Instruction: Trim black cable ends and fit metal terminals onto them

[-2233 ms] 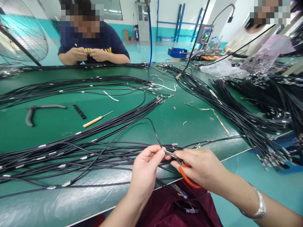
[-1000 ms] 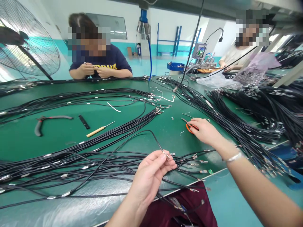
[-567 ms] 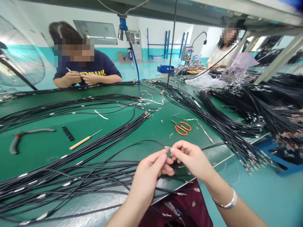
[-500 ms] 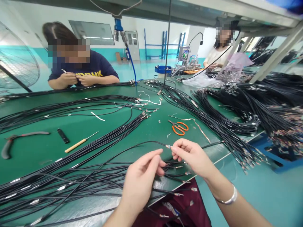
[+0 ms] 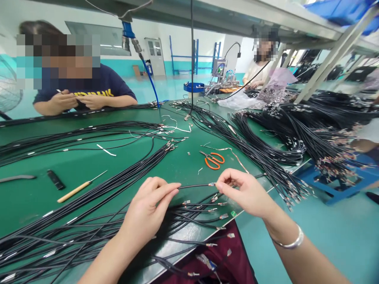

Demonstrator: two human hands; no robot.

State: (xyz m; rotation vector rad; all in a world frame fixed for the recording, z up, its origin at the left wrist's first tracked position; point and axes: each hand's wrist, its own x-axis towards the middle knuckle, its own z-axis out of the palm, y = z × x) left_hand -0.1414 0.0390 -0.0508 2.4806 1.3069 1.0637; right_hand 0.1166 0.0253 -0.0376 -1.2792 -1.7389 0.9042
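A black cable (image 5: 194, 186) is stretched between my two hands above the near edge of the green table (image 5: 97, 221). My left hand (image 5: 152, 201) pinches the cable between thumb and fingertips. At the cable's stripped end, my right hand (image 5: 237, 191) has thumb and forefinger closed on the connector end (image 5: 212, 184), whose tip they hide. Under my hands lie several more black cables (image 5: 189, 215) with small metal ends, some hanging over the table edge above dark red cloth (image 5: 233, 256).
Orange-handled scissors (image 5: 212, 159), a wooden-handled awl (image 5: 81, 187), a black tool (image 5: 55, 180) and cable bundles (image 5: 124, 179) lie on the table. Large cable heaps (image 5: 319, 130) sit at right, over a blue stool (image 5: 349, 181). Two co-workers (image 5: 89, 85) sit or stand beyond.
My left hand has moved left and closed on the cable, which now runs straight between both hands. My right hand keeps hold of its end. The camera view has turned right.
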